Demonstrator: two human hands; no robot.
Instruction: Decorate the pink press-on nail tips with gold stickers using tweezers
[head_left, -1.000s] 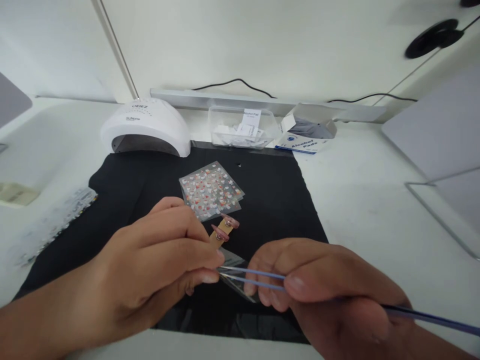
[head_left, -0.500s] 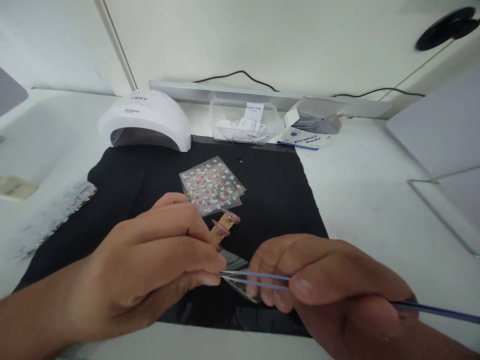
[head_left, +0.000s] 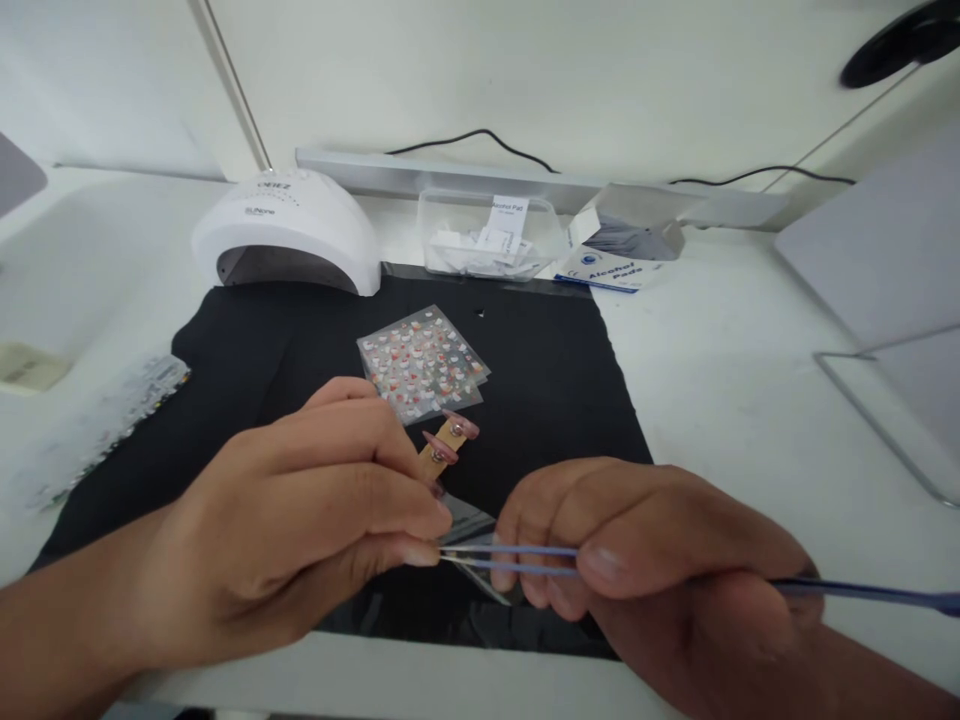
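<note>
1 head camera looks forward, down.

- The white table is stretching under and beyond both hands.
- A black mat is lying beneath the left hand and right hand.
- A clear tub is sitting beyond the gap between them.
- An "Alcohol Pads" box (its top standing open) is resting beyond the right hand.
- A pale block is lying off to the left hand's left.

Soft light is falling from above, leaving the right hand's bottom dark. The black mat is shining a little near its front edge. The yellow block is looking blurry, and the view is stretching at its sides.
</note>
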